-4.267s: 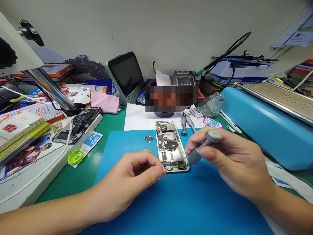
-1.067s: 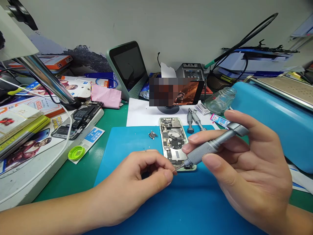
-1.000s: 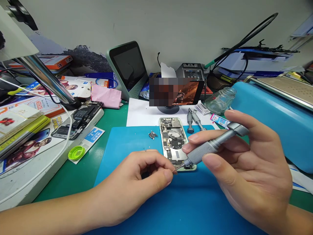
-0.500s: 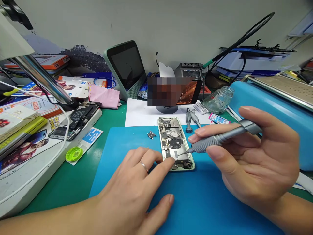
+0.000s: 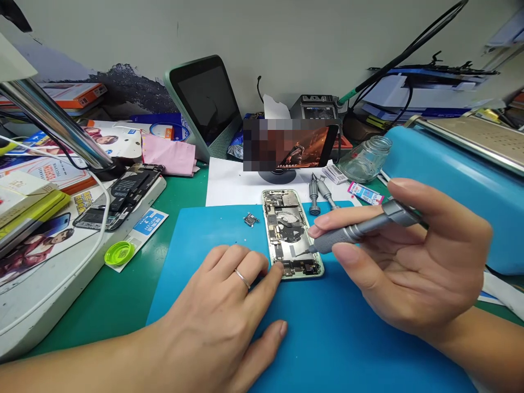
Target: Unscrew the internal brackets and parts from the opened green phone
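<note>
An opened phone housing with its inner parts exposed lies on a blue mat. My left hand rests beside it, thumb apart, with the index fingertip touching the housing's lower left part; the other fingers bend down onto the mat and their tips are partly hidden. In my right hand a grey precision screwdriver is held between thumb and fingers. Its tip points down left over the lower part of the housing; whether it touches there I cannot tell. A small metal phone part lies left of the housing.
Two more screwdrivers lie behind the housing. Beyond stand a propped phone, a glass jar and a smart display. A blue machine borders the right; a phone screen assembly and green cap lie left.
My left index finger has drawn back slightly toward the housing's lower left edge. The screwdriver stays over the housing's lower part. The whole view has shifted a little.
</note>
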`<state>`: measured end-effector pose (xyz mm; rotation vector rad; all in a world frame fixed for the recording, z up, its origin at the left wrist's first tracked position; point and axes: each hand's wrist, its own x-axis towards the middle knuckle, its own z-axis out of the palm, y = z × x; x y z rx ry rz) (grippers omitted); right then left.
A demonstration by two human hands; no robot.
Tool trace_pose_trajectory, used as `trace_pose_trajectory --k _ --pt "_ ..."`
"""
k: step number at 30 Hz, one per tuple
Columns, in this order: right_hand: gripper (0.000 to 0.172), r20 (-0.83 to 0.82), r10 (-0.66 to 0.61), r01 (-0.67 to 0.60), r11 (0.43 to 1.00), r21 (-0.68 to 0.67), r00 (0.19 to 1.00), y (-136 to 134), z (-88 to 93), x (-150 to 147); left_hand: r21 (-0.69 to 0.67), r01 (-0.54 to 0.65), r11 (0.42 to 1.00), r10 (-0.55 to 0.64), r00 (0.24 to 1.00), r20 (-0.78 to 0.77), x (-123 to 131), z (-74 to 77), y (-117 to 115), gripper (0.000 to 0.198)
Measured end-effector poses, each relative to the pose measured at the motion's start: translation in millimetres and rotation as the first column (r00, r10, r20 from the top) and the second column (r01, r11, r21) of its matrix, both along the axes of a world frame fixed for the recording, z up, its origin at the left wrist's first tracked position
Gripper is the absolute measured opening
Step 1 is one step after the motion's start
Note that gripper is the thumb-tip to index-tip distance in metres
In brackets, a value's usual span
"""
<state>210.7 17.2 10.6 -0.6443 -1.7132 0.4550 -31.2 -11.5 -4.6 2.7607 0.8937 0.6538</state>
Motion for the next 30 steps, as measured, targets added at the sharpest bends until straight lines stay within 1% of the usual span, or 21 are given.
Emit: trace_pose_trajectory --k 3,6,12,22,30 --pt "0.077 0.052 0.039 -0.038 0.999 -0.018 0.998 -1 -2.2 0 -0.007 -0.003 1.000 0.003 1.000 -0.014 -1 1.0 0 0.042" --pt "0.076 0.095 0.082 -0.077 0.996 -0.050 0.992 -1 -4.2 -1 0.012 -0.002 1.000 0.002 1.000 -0.022 1 3.2 1 0.042" --pt "0.077 0.121 0.137 -0.125 0.987 -0.099 0.983 -2 -9.3 -1 0.026 -0.001 1.000 0.001 1.000 -0.031 4 5.4 2 0.041" --pt "0.080 0.171 0.142 -0.125 0.986 -0.107 0.975 0 -13.6 2 -0.014 0.005 1.000 -0.006 0.999 -0.043 2 3.9 3 0.040" --pt "0.079 0.229 0.141 -0.118 0.987 -0.110 0.963 -2 -17.6 4 -0.020 0.025 0.999 -0.025 1.000 -0.011 4 1.8 4 0.039"
